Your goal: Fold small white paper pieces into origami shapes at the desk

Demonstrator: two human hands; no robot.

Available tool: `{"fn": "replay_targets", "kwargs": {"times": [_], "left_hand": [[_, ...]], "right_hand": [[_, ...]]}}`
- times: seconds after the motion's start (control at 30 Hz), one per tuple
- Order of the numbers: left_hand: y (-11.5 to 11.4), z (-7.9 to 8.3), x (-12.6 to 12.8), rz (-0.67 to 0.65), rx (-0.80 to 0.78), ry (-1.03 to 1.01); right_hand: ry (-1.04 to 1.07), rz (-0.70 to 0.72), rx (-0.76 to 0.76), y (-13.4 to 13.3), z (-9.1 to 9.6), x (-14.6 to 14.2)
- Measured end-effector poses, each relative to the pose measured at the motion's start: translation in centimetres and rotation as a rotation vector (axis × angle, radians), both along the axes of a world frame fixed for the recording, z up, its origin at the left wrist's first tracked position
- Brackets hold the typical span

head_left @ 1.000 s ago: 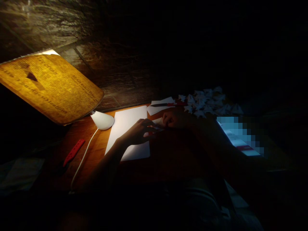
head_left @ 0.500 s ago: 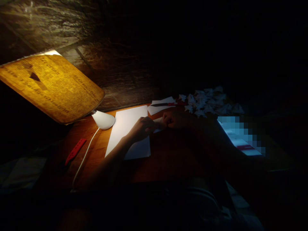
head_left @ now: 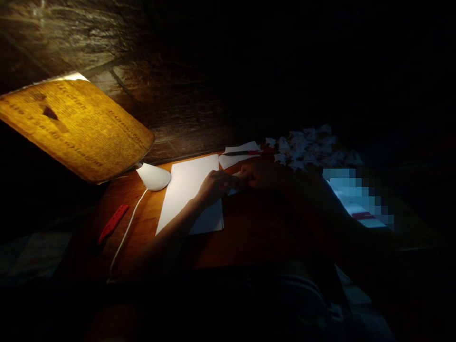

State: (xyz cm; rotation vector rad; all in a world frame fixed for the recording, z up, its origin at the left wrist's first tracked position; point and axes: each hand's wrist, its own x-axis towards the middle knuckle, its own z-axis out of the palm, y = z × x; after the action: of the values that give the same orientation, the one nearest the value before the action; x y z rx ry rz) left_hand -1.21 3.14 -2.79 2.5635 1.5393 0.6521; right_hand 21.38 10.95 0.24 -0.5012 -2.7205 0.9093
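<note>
Between my two hands is a small piece of white paper (head_left: pixel 233 190), partly covered by fingers. My left hand (head_left: pixel 213 185) has its fingers closed on the paper's left part, above the edge of a stack of white sheets (head_left: pixel 188 190). My right hand (head_left: pixel 261 175), dim in shadow, is closed with its fingers curled at the paper's right side. How the paper is folded cannot be made out. Just behind the hands are smaller white sheets (head_left: pixel 235 160), with a dark and red slim tool (head_left: pixel 245 153) lying across them.
A lamp with a lit, printed shade (head_left: pixel 81 128) and white base (head_left: pixel 155 178) stands at left; its white cord (head_left: pixel 128 228) runs forward. A red power strip or similar object (head_left: pixel 114 223) lies left. Folded paper pieces (head_left: pixel 306 147) pile up behind right. A glowing screen (head_left: pixel 356 204) lies right.
My left hand has moved slightly right and up, closer to my right hand, and covers more of the small paper. The view has shifted a little.
</note>
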Motion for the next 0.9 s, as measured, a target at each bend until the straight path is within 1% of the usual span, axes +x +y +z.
{"fn": "replay_targets", "kwargs": {"times": [0.1, 0.2, 0.43, 0.63, 0.77, 0.9], "left_hand": [[-0.1, 0.2, -0.2, 0.006, -0.005, 0.028], [-0.2, 0.4, -0.7, -0.009, -0.037, 0.047], [-0.6, 1.0, -1.8, -0.061, -0.080, 0.067], [-1.2, 1.8, -1.9, -0.118, -0.108, 0.078], [-1.3, 1.8, -1.5, -0.123, -0.124, 0.022], [-1.5, 1.6, -1.2, -0.111, -0.123, -0.072]], "right_hand": [[-0.011, -0.038, 0.023, -0.3, 0.5, 0.1], [-0.015, -0.038, 0.036, -0.4, 0.6, 0.3], [0.023, -0.043, -0.002, 0.2, -0.3, 0.2], [-0.002, -0.009, 0.002, 0.8, -0.7, 0.2], [-0.003, -0.009, -0.006, 0.7, -0.5, 0.4], [0.036, -0.085, -0.012, -0.2, -0.2, 0.3]]}}
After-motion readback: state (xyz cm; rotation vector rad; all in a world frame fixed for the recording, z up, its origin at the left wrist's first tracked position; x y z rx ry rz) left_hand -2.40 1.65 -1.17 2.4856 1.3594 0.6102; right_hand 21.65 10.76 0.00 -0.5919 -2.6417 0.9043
